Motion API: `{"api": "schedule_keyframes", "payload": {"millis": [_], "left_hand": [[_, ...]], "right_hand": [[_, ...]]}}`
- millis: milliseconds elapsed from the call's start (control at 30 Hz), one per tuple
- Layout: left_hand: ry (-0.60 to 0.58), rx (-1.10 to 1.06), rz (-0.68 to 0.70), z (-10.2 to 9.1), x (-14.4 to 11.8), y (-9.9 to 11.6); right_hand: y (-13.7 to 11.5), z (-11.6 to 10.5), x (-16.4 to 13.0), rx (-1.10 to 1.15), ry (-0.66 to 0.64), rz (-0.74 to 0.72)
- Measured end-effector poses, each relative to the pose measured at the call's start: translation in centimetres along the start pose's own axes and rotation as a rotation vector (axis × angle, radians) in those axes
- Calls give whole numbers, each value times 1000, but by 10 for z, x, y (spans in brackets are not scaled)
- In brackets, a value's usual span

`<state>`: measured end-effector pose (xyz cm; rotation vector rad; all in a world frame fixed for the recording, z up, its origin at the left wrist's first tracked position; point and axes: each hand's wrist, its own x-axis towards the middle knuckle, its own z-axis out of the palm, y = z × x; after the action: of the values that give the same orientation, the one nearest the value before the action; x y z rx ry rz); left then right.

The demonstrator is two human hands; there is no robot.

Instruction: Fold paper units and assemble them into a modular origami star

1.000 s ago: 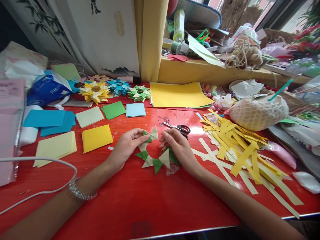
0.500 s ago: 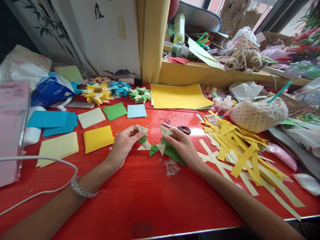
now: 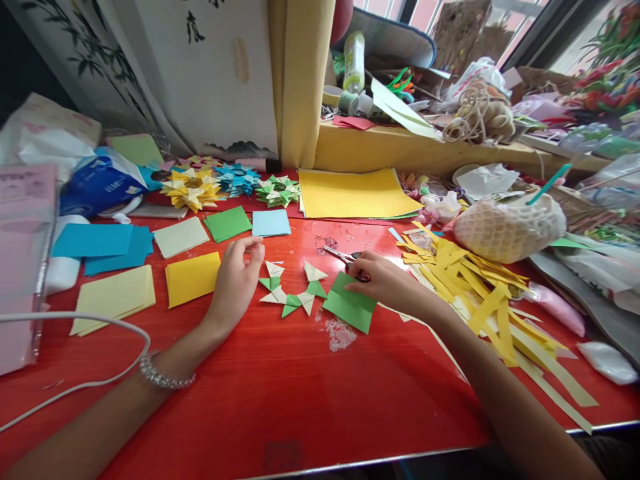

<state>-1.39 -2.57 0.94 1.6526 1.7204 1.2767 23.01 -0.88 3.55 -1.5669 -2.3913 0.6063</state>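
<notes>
Your right hand (image 3: pixel 385 280) lies over the handles of the scissors (image 3: pixel 344 257), fingers curled down onto them, though how firmly you grip them cannot be told; the blades point away to the left across the red table (image 3: pixel 300 400). Just under that hand, touching the wrist side, lies a green paper square (image 3: pixel 350 307), flat on the table. Your left hand (image 3: pixel 235 283) rests on its heel with the fingers loosely curved and spread, holding nothing, the fingertips lifted just above the table. Between your two hands sits the folded chain (image 3: pixel 290 290) of green and cream paper points, bent into an open curve and lying free of both hands, nearest your left one. A scrap of clear crumpled tape (image 3: pixel 340 333) lies just in front of it. Out beyond your left hand are flat squares of paper: a yellow square (image 3: pixel 193 277), a pale yellow stack (image 3: pixel 115 297), blue sheets (image 3: pixel 97 243), a cream square (image 3: pixel 180 235), a green square (image 3: pixel 227 222) and a light blue square (image 3: pixel 271 222). Behind those stand three finished folded stars, yellow (image 3: pixel 191 188), blue (image 3: pixel 236 178) and green (image 3: pixel 277 190). A large yellow sheet (image 3: pixel 355 193) lies at the back of the table. To your right is a heap of yellow and cream paper strips (image 3: pixel 480 293), and past it a netted round bundle (image 3: pixel 507 227). A white cable (image 3: pixel 90 323) loops near your left forearm, which wears a beaded bracelet (image 3: pixel 163 377).
</notes>
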Motion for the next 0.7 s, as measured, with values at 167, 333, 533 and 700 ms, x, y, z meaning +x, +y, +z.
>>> {"api": "schedule_keyframes", "payload": {"millis": [167, 333, 533, 700], "left_hand": [[-235, 176, 433, 3, -14, 9], [-566, 393, 737, 9, -18, 4], [-352, 307, 497, 6, -13, 6], [-220, 87, 245, 3, -24, 22]], "right_hand": [[-5, -4, 2, 156, 167, 106], [-10, 2, 4, 605, 300, 159], [-26, 27, -1, 804, 279, 129], [-41, 46, -9, 937, 263, 100]]}}
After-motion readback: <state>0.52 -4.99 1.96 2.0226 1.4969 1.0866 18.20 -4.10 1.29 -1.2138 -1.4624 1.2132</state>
